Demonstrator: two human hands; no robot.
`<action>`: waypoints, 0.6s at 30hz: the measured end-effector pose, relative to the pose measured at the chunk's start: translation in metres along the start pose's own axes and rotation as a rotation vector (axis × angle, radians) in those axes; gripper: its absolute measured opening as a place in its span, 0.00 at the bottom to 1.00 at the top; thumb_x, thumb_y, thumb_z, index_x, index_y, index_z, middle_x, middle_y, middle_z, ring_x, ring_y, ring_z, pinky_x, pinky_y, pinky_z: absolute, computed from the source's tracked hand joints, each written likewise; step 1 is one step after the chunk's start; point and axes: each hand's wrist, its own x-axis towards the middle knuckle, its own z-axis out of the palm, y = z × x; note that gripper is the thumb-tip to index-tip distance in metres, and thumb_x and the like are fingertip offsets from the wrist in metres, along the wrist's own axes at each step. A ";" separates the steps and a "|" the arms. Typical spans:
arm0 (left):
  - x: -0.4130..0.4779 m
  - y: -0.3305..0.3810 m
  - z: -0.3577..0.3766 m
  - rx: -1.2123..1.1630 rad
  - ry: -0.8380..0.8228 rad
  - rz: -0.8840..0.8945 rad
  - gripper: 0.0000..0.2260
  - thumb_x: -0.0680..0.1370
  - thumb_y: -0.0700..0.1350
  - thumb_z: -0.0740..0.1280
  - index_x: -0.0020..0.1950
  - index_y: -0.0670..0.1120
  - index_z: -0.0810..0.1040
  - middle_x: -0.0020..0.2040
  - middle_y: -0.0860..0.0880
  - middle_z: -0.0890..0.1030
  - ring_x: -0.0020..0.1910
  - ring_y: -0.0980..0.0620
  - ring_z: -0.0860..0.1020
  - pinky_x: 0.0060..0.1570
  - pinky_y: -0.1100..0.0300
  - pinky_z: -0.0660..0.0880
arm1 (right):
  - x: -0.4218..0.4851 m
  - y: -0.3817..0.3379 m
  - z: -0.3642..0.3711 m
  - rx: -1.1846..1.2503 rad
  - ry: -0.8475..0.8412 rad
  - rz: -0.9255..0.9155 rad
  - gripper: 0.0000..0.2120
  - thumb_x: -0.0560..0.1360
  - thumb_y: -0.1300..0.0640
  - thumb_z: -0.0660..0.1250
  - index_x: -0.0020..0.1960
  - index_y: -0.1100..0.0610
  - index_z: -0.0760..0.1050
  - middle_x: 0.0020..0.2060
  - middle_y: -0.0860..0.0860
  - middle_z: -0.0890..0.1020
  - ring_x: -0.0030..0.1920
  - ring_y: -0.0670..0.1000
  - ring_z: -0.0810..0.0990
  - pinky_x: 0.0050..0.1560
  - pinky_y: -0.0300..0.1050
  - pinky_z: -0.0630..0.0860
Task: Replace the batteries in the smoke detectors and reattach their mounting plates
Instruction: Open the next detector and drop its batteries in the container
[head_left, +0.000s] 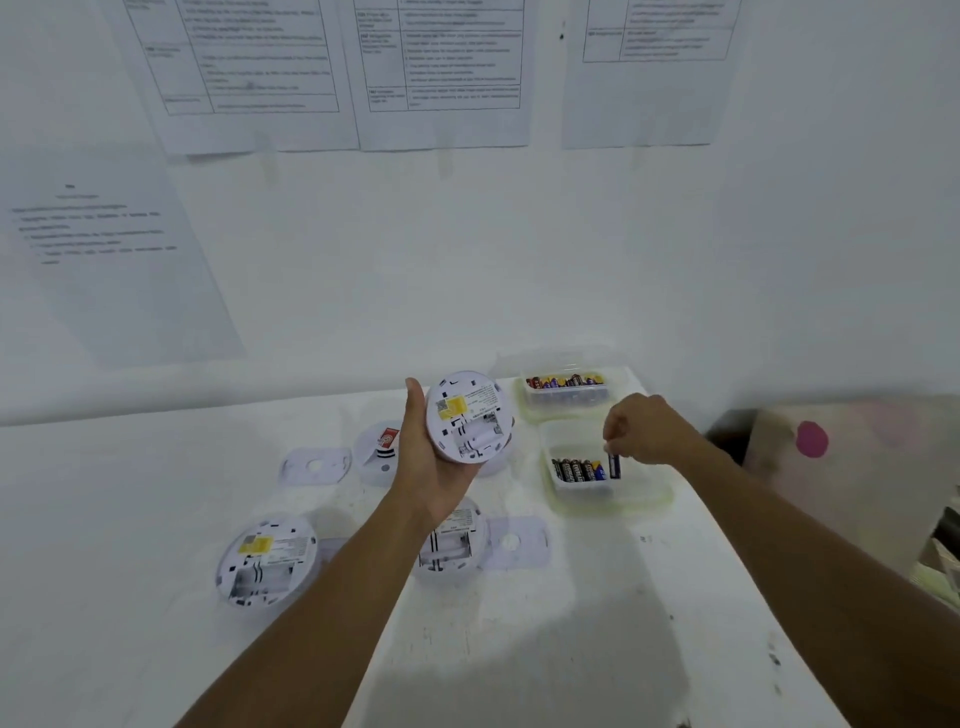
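Nearest, one smoke detector (266, 561) lies back-up on the white worktop (571, 649), its battery bay open. The left grip (431, 467) holds a second detector (470, 415) above the worktop's middle, yellow label showing. The right grip (644, 431) pinches a battery (614, 465) at the near tub (639, 499), beside a row of batteries (579, 469). The far tub (524, 410), by the back edge, holds mixed batteries (566, 381). Printed sheets (441, 78) hang on the wall.

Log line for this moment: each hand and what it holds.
left hand: holds smoke detector, back facing camera | right hand: pinches battery, upright in near tub
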 end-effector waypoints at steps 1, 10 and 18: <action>0.001 -0.002 -0.001 0.000 -0.001 0.001 0.35 0.72 0.67 0.62 0.70 0.43 0.73 0.68 0.40 0.76 0.68 0.38 0.72 0.71 0.39 0.64 | 0.001 0.002 0.004 -0.017 -0.025 0.005 0.08 0.70 0.60 0.74 0.36 0.53 0.78 0.33 0.46 0.80 0.35 0.47 0.80 0.40 0.38 0.74; -0.007 -0.011 0.005 0.064 -0.031 -0.002 0.26 0.74 0.63 0.61 0.56 0.45 0.85 0.61 0.41 0.81 0.60 0.41 0.80 0.70 0.38 0.65 | 0.006 0.015 0.024 0.051 0.011 0.050 0.08 0.71 0.65 0.72 0.37 0.54 0.78 0.39 0.55 0.84 0.37 0.55 0.85 0.45 0.50 0.83; -0.024 0.005 0.006 0.085 0.024 0.051 0.28 0.75 0.59 0.64 0.69 0.43 0.75 0.66 0.39 0.77 0.66 0.39 0.75 0.66 0.42 0.71 | -0.017 -0.021 0.013 0.442 0.221 -0.099 0.05 0.76 0.61 0.67 0.43 0.55 0.80 0.39 0.51 0.84 0.35 0.48 0.84 0.38 0.48 0.82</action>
